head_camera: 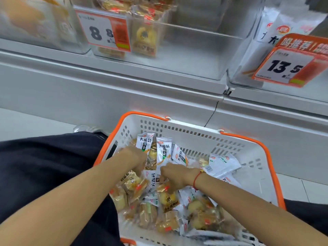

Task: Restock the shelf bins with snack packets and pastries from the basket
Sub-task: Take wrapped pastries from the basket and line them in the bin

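The left hand (135,158) is inside the basket (200,134), fingers curled around the lower end of an upright white snack packet (143,143); a clear-wrapped pastry (152,158) stands against the same fingers. The right hand (174,174) is just beside it, knuckles up, fingers bent down into the pile; whether it grasps anything cannot be told, as the fingertips are hidden. A red cord bracelet (195,180) circles the right wrist.

Around the hands, the basket (white perforated walls, orange rim and handles) holds a mixed pile: a second white packet (163,150) standing upright between the hands, more white packets (221,164) lying flat toward the right wall, and golden pastries (167,197) in clear wrappers heaped at the near side. The basket rests between the person's dark-trousered knees (44,166).

Above, the shelf carries clear bins. The left bin (195,55) holds a few pastries of the same kind behind a price tag (103,32) reading 8.8. The right bin (248,64) holds white packets behind a tag (285,68) reading 13.5.
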`<state>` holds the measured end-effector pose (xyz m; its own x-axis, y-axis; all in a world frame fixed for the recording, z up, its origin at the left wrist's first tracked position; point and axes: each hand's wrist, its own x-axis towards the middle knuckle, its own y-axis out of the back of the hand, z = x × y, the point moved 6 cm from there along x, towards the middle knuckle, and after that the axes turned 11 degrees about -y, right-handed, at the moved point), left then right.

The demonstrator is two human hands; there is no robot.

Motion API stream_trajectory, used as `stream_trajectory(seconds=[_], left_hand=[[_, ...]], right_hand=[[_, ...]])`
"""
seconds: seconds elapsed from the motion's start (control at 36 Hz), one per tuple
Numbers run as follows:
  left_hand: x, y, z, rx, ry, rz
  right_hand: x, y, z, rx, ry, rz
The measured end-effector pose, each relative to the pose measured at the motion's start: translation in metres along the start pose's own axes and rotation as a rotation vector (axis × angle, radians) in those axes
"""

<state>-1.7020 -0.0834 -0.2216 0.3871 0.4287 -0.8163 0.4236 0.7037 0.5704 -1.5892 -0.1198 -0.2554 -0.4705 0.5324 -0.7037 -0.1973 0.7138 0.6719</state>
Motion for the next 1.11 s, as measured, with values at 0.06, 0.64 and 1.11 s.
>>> stream_trajectory(seconds=[0.06, 0.64, 1.11], left_hand=[[0.0, 0.003, 0.001, -0.008, -0.015, 0.004], [-0.101, 0.142, -0.003, -0.553, -0.386, 0.456], [-0.25, 0.221, -0.081, -0.738, -0.485, 1.657]], right_hand=[[-0.002, 0.005, 0.003, 0.126, 0.007, -0.023], [-0.127, 0.191, 0.036, 0.708, 0.011, 0.523], [-0.219, 0.359, -0.033, 0.546, 0.166, 1.28]])
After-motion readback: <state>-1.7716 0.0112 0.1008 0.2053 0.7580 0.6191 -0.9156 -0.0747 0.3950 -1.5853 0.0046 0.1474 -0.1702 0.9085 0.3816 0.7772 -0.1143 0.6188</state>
